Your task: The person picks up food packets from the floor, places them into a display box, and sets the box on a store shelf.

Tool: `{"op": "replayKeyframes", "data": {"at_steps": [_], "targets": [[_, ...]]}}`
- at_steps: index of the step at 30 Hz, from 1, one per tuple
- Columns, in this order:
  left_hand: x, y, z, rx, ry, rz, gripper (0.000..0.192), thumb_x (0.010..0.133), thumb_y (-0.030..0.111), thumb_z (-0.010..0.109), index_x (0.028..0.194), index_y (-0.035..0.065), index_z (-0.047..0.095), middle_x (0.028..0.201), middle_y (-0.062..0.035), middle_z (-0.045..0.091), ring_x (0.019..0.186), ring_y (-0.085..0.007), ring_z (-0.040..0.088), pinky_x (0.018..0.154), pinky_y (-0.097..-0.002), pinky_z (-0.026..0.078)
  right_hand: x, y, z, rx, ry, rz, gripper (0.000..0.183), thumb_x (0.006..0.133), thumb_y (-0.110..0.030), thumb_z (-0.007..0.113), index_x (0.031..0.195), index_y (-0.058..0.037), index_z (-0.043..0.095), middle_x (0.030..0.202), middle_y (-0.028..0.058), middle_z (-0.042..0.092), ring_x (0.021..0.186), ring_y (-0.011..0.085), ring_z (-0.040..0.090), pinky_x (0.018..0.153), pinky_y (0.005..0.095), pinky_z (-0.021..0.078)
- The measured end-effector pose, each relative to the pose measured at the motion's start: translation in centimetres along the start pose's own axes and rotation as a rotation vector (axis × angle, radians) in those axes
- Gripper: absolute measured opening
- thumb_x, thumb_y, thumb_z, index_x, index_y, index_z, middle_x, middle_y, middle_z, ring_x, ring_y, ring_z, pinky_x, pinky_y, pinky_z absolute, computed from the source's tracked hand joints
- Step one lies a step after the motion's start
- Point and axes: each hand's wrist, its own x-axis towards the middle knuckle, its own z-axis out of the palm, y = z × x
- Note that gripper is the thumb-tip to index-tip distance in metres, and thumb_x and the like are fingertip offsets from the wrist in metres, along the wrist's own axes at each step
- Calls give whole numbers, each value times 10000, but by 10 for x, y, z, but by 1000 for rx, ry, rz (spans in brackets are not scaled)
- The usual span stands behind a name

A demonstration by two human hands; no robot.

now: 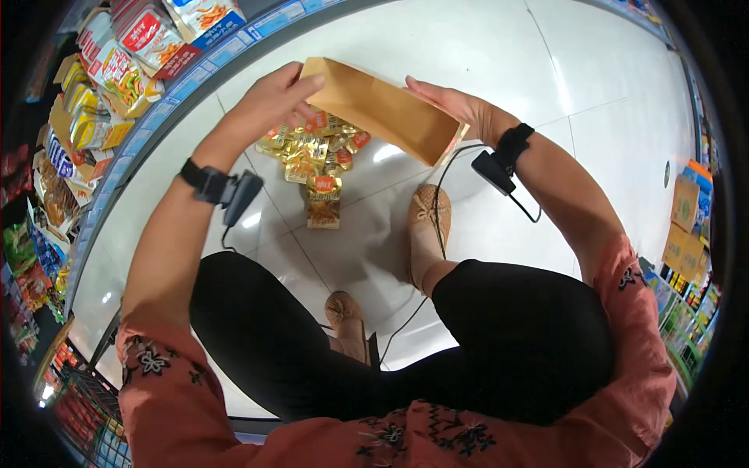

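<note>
An open cardboard display box [383,111], plain brown inside with nothing in it, is held tilted between both hands above the floor. My left hand [287,96] grips its left end, with the thumb over the rim. At the box's right, far side, my right hand [447,105] supports the outer wall; its fingers are partly hidden. Several gold foil snack packets [304,153] with red labels lie in a loose pile on the tiles below, some hidden behind the box and my left hand. One gold packet [323,205] lies at the near edge of the pile.
Shelves at the left hold boxed snack packets [149,41] behind a blue price-label strip [216,61]. Cartons [684,216] stand at the far right. My shoes [430,210] are on the tiled floor [497,47]. Cables hang from both wrist straps. A wire basket [96,409] is at lower left.
</note>
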Motion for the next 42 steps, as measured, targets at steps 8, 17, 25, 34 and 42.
{"op": "replayKeyframes", "data": {"at_steps": [8, 17, 25, 34, 42], "targets": [[65, -26, 51, -607, 178, -81, 342, 1025, 278, 571, 1270, 40, 557, 1115, -114, 686, 827, -172, 691, 651, -263, 561, -42, -17, -8, -20, 221, -419, 659, 1054, -532, 401, 1444, -2, 440, 1283, 204, 615, 1118, 321, 657, 954, 435, 573], [103, -40, 117, -800, 188, -58, 379, 1035, 273, 542, 1330, 35, 533, 1156, -95, 667, 911, -180, 682, 753, -304, 567, -55, -5, 0, -360, 513, -684, 713, 954, -215, 652, 1529, -18, 280, 1405, 197, 458, 1092, 274, 669, 923, 361, 581], [107, -45, 86, -425, 54, -304, 492, 1009, 391, 572, 1286, -15, 566, 1091, -109, 675, 838, -180, 691, 654, -295, 562, -38, 12, 5, -386, 589, -693, 850, 908, -270, 736, 1528, 17, 232, 1375, 218, 464, 1041, 270, 682, 839, 340, 603], [50, -74, 23, 324, 210, -71, 502, 907, 369, 678, 1277, 40, 596, 1125, -100, 680, 970, -235, 657, 857, -356, 533, -25, 33, 15, -430, 559, -583, 984, 871, -325, 787, 1526, 75, 172, 1362, 247, 459, 986, 241, 686, 802, 329, 604], [22, -77, 72, 945, 189, 199, 725, 780, 336, 759, 1420, 112, 504, 1408, -126, 507, 1302, -312, 488, 1090, -454, 372, -13, 38, 17, -530, 651, -452, 906, 907, -339, 766, 1505, 69, 221, 1236, 211, 563, 980, 238, 692, 766, 315, 613]]}}
